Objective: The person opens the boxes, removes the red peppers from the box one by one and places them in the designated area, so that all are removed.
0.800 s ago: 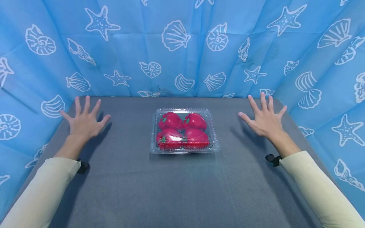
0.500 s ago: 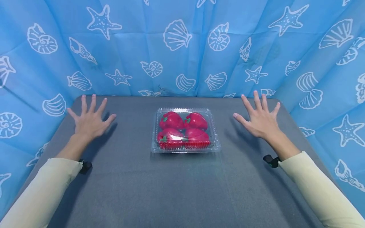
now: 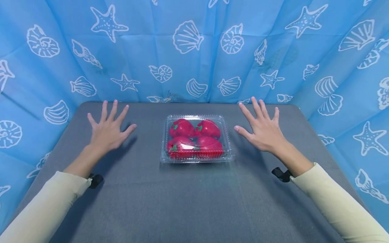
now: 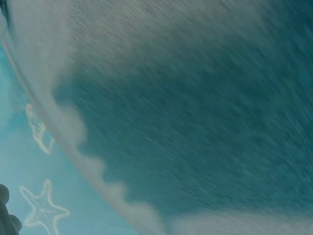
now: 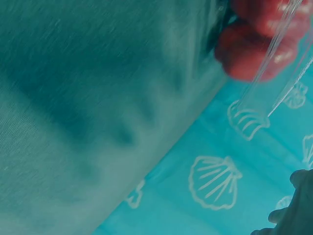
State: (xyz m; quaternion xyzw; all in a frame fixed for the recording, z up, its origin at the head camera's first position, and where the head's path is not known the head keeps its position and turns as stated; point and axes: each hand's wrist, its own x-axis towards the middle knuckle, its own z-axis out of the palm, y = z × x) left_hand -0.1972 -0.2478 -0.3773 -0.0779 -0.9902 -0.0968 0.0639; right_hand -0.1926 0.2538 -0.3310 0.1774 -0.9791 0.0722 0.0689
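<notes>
A clear plastic box (image 3: 197, 160) stands at the middle of the table with several red peppers inside; its lid looks closed. One red pepper (image 3: 208, 129) lies at the back right of the box. To the left of the box my left hand (image 3: 108, 132) hovers above the table with spread fingers, holding nothing. My right hand (image 3: 265, 130), also spread and holding nothing, is above the table close to the box's right side. In the right wrist view red peppers (image 5: 254, 51) show through the box, and part of the right hand (image 5: 296, 210) shows at the lower right corner.
The grey table (image 3: 194, 209) has rounded back corners. Behind it and at both sides hangs a blue curtain (image 3: 136, 50) with white shells and starfish. A black strap (image 3: 96, 181) is on the left wrist and another black strap (image 3: 282, 174) on the right.
Both hands have moved inward toward the box, the left one to the right and the right one to the left. The box has stayed in place.
</notes>
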